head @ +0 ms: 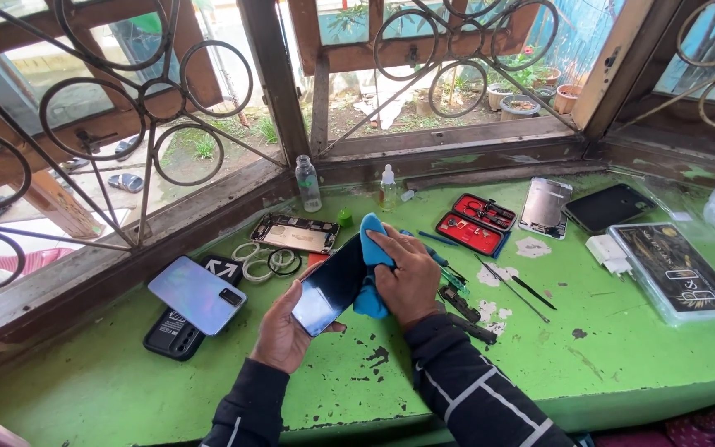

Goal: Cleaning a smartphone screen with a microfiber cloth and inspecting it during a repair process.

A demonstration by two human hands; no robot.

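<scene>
Left hand (pixel 283 331) cups the phone (pixel 330 284) from below, fingers curled on its edges; right hand (pixel 407 277) presses a blue cloth (pixel 371 248) onto the glass. It looks slick, thin and fragile, best gripped by the edges.

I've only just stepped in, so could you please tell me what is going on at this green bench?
A person holds a phone screen panel in the left hand and presses a blue cloth against it with the right hand. On the green bench lie an opened phone body, a phone back cover, tape rolls, a red tool case, tweezers and a small clear bottle.
</scene>
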